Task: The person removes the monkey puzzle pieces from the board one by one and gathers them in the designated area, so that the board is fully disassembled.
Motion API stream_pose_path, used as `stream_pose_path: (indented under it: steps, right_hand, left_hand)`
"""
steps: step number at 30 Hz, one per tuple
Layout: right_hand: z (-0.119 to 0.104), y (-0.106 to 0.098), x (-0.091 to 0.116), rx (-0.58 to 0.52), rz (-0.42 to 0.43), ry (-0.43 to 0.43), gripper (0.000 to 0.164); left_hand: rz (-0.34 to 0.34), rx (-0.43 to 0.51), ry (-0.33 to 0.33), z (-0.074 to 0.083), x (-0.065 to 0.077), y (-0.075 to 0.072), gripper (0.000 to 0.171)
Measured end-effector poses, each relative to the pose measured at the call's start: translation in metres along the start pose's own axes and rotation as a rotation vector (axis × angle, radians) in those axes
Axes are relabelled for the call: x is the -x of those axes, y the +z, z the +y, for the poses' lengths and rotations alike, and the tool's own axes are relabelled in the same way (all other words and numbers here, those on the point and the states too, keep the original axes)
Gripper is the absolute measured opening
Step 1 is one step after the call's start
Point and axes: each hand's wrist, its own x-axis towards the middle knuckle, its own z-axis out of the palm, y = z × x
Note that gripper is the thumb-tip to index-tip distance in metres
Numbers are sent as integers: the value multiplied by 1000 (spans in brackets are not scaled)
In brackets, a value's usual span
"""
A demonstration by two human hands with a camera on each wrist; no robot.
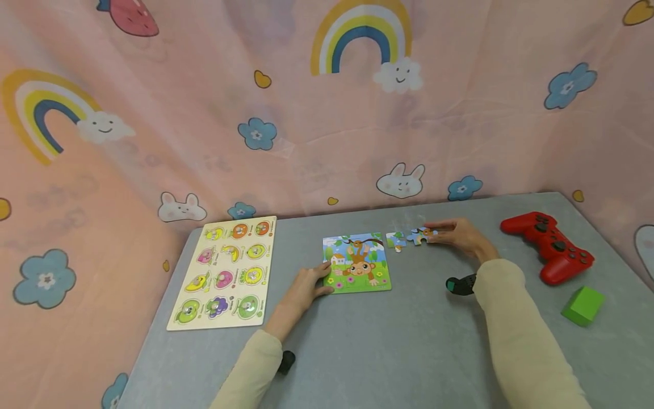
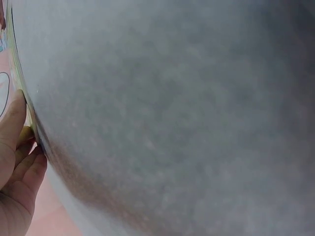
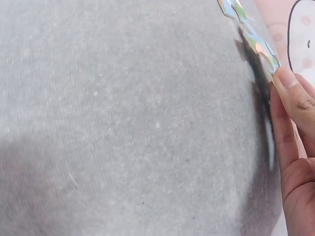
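A square monkey jigsaw puzzle [image 1: 356,270] lies flat on the grey table. At its lower left corner is my left hand [image 1: 305,284], thumb and fingers gripping the edge; the left wrist view shows the fingers [image 2: 30,169] at the board's thin rim. To the right, my right hand [image 1: 462,237] pinches a jigsaw piece [image 1: 423,234] between thumb and fingers. In the right wrist view this piece [image 3: 261,48] is tilted, with its shadow on the table beside it. Another jigsaw piece [image 1: 395,241] lies between the puzzle and the pinched piece.
A cream fruit peg board [image 1: 234,295] lies at the left of the table [image 1: 368,346]. On the right are a red game controller [image 1: 552,247] and a green block [image 1: 583,305]. A pink patterned curtain [image 1: 317,147] hangs along the back edge.
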Motion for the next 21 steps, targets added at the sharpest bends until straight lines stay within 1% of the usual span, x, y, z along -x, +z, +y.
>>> stream_pose_path:
  steps: [5,9,14,21]
  right_hand:
    - [2,-2,-1,66,7,-4,56]
    - [0,-2,-1,149,17,-23,54]
    - [-2,0,-1,211,35,-37,51]
    - [2,2,-4,306,59,-47,51]
  left_hand:
    - [0,8,-6,0,-1,1,51]
    - [-4,6,-4,-1,0,1,52]
    - [-1,22,-3,-1,0,2,51]
    - [1,44,-24,-2,0,3,51]
